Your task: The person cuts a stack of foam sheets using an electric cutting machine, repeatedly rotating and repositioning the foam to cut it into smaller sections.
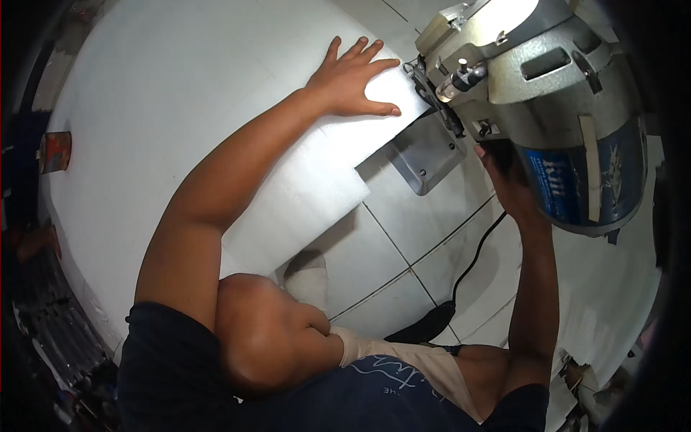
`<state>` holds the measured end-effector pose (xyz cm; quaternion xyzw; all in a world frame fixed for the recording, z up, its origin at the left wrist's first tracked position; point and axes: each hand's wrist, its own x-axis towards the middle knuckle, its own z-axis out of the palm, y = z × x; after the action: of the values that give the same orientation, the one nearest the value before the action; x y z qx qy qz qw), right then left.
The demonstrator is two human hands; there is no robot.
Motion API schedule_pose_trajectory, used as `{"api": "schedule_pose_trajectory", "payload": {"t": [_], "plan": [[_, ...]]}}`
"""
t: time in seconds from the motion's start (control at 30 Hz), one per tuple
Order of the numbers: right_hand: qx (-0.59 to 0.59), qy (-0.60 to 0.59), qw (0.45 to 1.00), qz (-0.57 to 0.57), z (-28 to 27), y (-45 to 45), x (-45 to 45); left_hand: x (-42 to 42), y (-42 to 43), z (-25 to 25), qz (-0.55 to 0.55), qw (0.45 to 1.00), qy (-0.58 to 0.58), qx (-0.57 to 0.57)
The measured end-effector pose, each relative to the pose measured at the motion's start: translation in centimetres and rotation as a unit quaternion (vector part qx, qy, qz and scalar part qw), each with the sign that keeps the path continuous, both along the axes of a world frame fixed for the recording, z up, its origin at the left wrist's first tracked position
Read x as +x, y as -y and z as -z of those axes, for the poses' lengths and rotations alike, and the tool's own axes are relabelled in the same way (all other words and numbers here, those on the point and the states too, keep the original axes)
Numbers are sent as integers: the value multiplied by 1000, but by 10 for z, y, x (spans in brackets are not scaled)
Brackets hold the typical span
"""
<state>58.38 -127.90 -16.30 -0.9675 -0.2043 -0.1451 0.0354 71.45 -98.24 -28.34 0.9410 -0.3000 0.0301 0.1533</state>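
Observation:
My left hand (353,81) lies flat with fingers spread on a large white sheet (180,93) of foam-like material. Just right of its fingertips stands a cutting machine (497,65) with a metal base plate (430,155), its front at the cut edge of the sheet. A narrower white strip (309,194) hangs near my left forearm. On the right, my right hand (504,176) reaches to the dark handle area behind the machine's blue-labelled motor housing (612,173); most of its fingers are hidden there.
A red-brown tin (55,152) stands at the sheet's far left edge. Below the machine, a black cable (479,248) runs over the tiled floor (389,252). Part of another person's hand (39,243) shows at the left. Scraps (576,374) lie at the lower right.

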Motion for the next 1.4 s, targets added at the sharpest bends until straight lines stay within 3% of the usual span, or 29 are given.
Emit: {"api": "schedule_pose_trajectory", "payload": {"t": [0.03,0.07,0.17,0.2,0.33,0.4,0.63,0.7,0.73,0.8,0.9,1.0,1.03,1.1,1.13,1.23,1.33,1.4], "plan": [[7,-59,998,35,-1,1,1,-1,0,-2,-1,1000,4,-3],[32,-5,999,-31,1,2,6,-1,-1,-2,-1,1000,4,-5],[-6,-23,1000,-3,-3,-2,8,2,2,2,-1,1000,-1,-12],[-64,49,996,-37,4,1,10,1,0,3,0,1000,-5,-11],[-47,13,999,2,7,-4,17,1,0,4,-9,999,-21,-23],[-71,90,993,-42,11,-4,25,3,0,6,-10,999,-25,-25],[-144,65,987,-15,25,1,40,4,-2,7,-13,999,-10,-44],[-218,163,961,-56,20,-7,43,4,-3,0,-17,998,-46,-37],[-219,162,961,-56,18,-12,44,4,-2,4,-13,998,-41,-34],[-77,54,994,-51,11,-22,45,4,-3,4,-12,998,-37,-44],[-80,74,992,-59,10,-28,52,7,-5,5,-13,998,-41,-45],[-54,53,996,-52,11,-32,52,24,-18,-1,0,977,-146,-158],[-53,60,995,-54,9,-35,53,35,-29,-4,-2,978,-139,-158],[-62,146,982,-101,4,-39,56,51,-54,-10,-61,993,-2,-105],[-40,102,990,-94,3,-39,57,52,-61,-11,-123,991,26,44],[-153,148,975,-70,7,-37,59,46,-69,-8,-145,987,-42,53],[-225,129,962,-82,14,-35,65,47,-70,-3,-151,987,-35,34],[-156,114,979,-72,19,-39,71,47,-69,1,-152,988,-35,18]]}}
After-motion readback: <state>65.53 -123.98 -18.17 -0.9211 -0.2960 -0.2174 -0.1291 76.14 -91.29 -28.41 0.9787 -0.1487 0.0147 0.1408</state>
